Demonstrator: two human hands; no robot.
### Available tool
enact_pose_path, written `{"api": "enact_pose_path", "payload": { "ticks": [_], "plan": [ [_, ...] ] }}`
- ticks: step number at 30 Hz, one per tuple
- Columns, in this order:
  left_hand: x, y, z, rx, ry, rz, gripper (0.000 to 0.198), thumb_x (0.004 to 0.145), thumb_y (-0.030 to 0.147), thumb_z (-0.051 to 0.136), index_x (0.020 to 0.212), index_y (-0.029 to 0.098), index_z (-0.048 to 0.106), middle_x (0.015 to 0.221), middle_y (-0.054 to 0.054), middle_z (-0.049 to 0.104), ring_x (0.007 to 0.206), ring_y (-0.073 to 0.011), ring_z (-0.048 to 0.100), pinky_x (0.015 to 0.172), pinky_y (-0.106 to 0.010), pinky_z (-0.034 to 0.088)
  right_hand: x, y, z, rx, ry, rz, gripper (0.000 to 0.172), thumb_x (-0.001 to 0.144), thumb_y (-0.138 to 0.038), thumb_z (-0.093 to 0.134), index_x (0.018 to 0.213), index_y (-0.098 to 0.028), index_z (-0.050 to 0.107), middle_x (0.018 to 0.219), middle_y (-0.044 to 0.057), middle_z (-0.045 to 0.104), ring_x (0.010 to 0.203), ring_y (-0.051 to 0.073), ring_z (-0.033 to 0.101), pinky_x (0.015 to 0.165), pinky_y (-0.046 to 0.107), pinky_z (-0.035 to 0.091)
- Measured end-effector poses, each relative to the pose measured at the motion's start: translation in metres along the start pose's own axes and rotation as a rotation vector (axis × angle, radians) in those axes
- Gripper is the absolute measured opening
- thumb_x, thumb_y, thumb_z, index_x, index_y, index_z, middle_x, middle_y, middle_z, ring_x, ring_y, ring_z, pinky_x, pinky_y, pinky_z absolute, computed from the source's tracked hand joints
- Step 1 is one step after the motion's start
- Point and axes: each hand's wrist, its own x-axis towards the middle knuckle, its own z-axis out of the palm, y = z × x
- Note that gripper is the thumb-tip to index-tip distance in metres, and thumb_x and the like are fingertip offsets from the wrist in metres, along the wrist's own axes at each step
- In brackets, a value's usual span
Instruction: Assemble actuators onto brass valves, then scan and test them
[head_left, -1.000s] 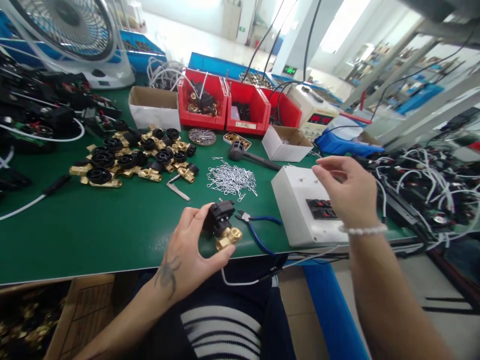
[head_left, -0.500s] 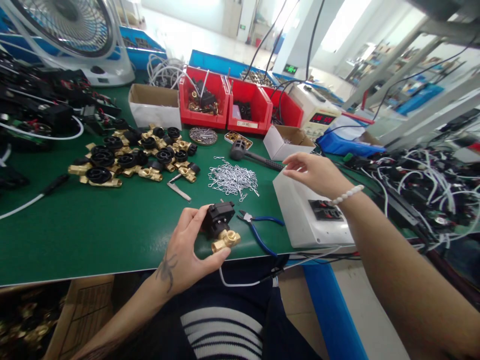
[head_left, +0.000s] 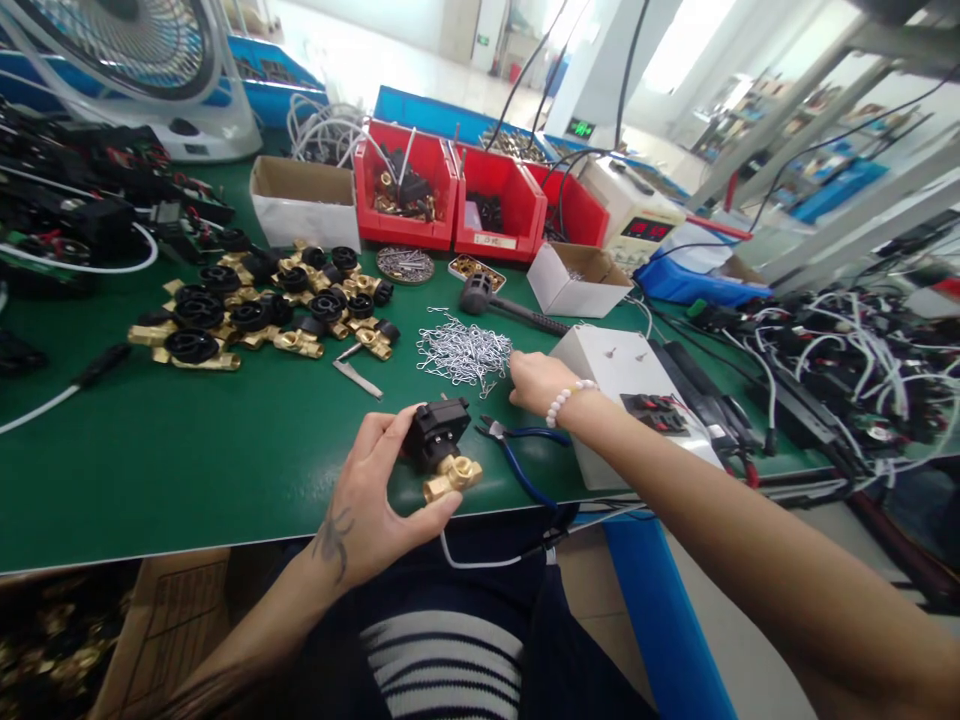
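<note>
My left hand [head_left: 379, 490] grips a motorized valve at the table's front edge, its fingers on the black actuator housing [head_left: 441, 428] and its thumb at the brass valve body [head_left: 454, 478]. A white cable hangs below it. My right hand [head_left: 541, 383], with a beaded bracelet at the wrist, is at the right edge of a pile of silver wire clips [head_left: 461, 350]. Its fingers are curled together, and their tips are partly hidden. Blue-handled cutting pliers [head_left: 517, 455] lie between my hands. An L-shaped metal tool [head_left: 356, 375] lies left of the clips.
Brass valve bodies with black caps [head_left: 255, 310] cluster at left. A black mallet [head_left: 495, 300] lies behind the clips. A white switch box [head_left: 600, 360] stands under my right forearm. Red bins [head_left: 405, 225] and a white carton [head_left: 304, 215] line the back; cabled assemblies [head_left: 862, 370] crowd the right.
My right hand has moved left and down from above the white switch box to the edge of the clip pile, and its fingers have curled. My left hand keeps its hold on the valve.
</note>
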Motion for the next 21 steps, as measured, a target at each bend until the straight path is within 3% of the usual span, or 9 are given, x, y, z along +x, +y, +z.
{"api": "enact_pose_path", "payload": {
  "ticks": [3, 5, 10, 12, 17, 21],
  "plan": [
    [-0.001, 0.000, 0.000, -0.040, -0.002, -0.031, 0.071, 0.077, 0.040, 0.069, 0.139, 0.020, 0.042, 0.114, -0.008, 0.051, 0.101, -0.0244, 0.058, 0.089, -0.044, 0.056, -0.013, 0.000, -0.011, 0.124, 0.053, -0.008, 0.025, 0.084, -0.010, 0.065, 0.108, -0.010, 0.065, 0.093, 0.010, 0.071, 0.088, 0.022, 0.067, 0.080, 0.036, 0.052],
    [-0.001, 0.002, 0.001, -0.078, -0.005, -0.062, 0.071, 0.076, 0.039, 0.070, 0.139, 0.022, 0.042, 0.115, -0.008, 0.051, 0.103, -0.0245, 0.058, 0.089, -0.044, 0.057, -0.024, -0.001, -0.019, 0.232, 0.071, -0.058, 0.030, 0.083, -0.007, 0.059, 0.112, -0.013, 0.064, 0.084, 0.005, 0.070, 0.080, 0.018, 0.066, 0.073, 0.030, 0.051],
    [-0.002, 0.014, 0.002, -0.125, 0.010, -0.091, 0.068, 0.077, 0.036, 0.069, 0.138, 0.019, 0.045, 0.113, -0.007, 0.050, 0.103, -0.0229, 0.057, 0.089, -0.041, 0.056, -0.062, -0.010, -0.022, 1.066, 0.072, -0.271, 0.014, 0.084, -0.022, 0.065, 0.096, -0.016, 0.068, 0.073, -0.002, 0.066, 0.070, 0.012, 0.063, 0.068, 0.026, 0.052],
    [-0.002, 0.022, 0.001, -0.107, 0.019, -0.069, 0.069, 0.076, 0.036, 0.070, 0.138, 0.018, 0.045, 0.111, -0.007, 0.051, 0.100, -0.0219, 0.056, 0.088, -0.040, 0.056, -0.077, -0.015, -0.020, 1.241, 0.041, -0.283, 0.014, 0.083, -0.028, 0.069, 0.091, -0.017, 0.071, 0.073, -0.001, 0.068, 0.069, 0.012, 0.064, 0.069, 0.026, 0.053],
    [0.000, 0.042, -0.003, -0.025, 0.061, 0.002, 0.068, 0.074, 0.034, 0.069, 0.135, 0.014, 0.048, 0.108, -0.007, 0.051, 0.095, -0.0194, 0.055, 0.087, -0.035, 0.055, -0.106, -0.027, -0.024, 1.232, 0.016, -0.286, 0.009, 0.086, -0.026, 0.070, 0.092, -0.020, 0.074, 0.085, 0.000, 0.074, 0.080, 0.013, 0.069, 0.074, 0.024, 0.055],
    [0.000, 0.054, -0.007, 0.012, 0.077, 0.054, 0.070, 0.071, 0.033, 0.069, 0.134, 0.010, 0.049, 0.106, -0.007, 0.051, 0.093, -0.0185, 0.054, 0.086, -0.031, 0.054, -0.120, -0.035, -0.028, 1.047, 0.132, -0.327, 0.008, 0.089, -0.023, 0.067, 0.089, -0.021, 0.075, 0.091, -0.001, 0.074, 0.085, 0.012, 0.069, 0.077, 0.021, 0.055]
  ]
}}
